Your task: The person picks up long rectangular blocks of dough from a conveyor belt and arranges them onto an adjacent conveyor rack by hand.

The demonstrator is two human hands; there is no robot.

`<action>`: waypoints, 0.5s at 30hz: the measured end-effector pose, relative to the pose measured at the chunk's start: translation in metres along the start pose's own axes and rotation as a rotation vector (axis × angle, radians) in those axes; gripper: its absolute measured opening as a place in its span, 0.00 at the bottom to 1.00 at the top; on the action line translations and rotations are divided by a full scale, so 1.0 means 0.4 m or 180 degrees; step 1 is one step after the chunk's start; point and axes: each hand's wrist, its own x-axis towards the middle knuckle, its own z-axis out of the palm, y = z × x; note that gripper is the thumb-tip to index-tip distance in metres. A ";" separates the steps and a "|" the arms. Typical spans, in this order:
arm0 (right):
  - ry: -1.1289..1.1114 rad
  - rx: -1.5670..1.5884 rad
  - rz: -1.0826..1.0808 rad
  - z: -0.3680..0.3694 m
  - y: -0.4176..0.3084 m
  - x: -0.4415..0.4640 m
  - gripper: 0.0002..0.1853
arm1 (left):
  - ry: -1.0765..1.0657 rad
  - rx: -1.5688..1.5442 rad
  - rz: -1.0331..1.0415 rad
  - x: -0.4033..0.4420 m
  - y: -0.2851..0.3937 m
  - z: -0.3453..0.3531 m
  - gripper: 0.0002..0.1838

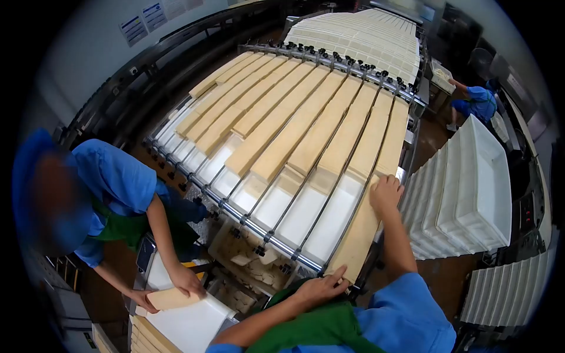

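A long, flat, pale-yellow slab [355, 240] lies in the rightmost lane of the conveyor, its kind not clear to me. My left hand [321, 289] grips the slab's near end, fingertips over the end corner. Farther up, my right hand [386, 194] is closed over its right edge, where it meets another slab [393, 138] in the same lane. Several similar slabs [321, 115] lie side by side to the left, parted by thin metal rods. Bare white belt [321, 215] shows in front of them.
A metal crossbar [259, 229] with black knobs edges the conveyor. Below it, a bin [247, 253] holds pale scraps. At left, a co-worker's hands [187, 279] hold a shorter slab [173, 299]. White trays [459, 194] are stacked at right; another person [479, 101] works behind.
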 end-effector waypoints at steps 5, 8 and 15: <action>0.0614 0.0183 0.0142 0.067 0.001 0.018 0.34 | -0.0891 -0.0718 -0.1093 0.109 -0.013 -0.034 0.13; -0.0002 0.0386 0.0237 0.067 -0.001 0.033 0.41 | -0.0875 -0.0315 -0.0765 0.097 -0.040 0.032 0.11; -0.0027 0.0666 0.0437 0.041 -0.036 0.019 0.38 | 0.0906 -0.0470 -0.1111 -0.055 -0.027 -0.044 0.15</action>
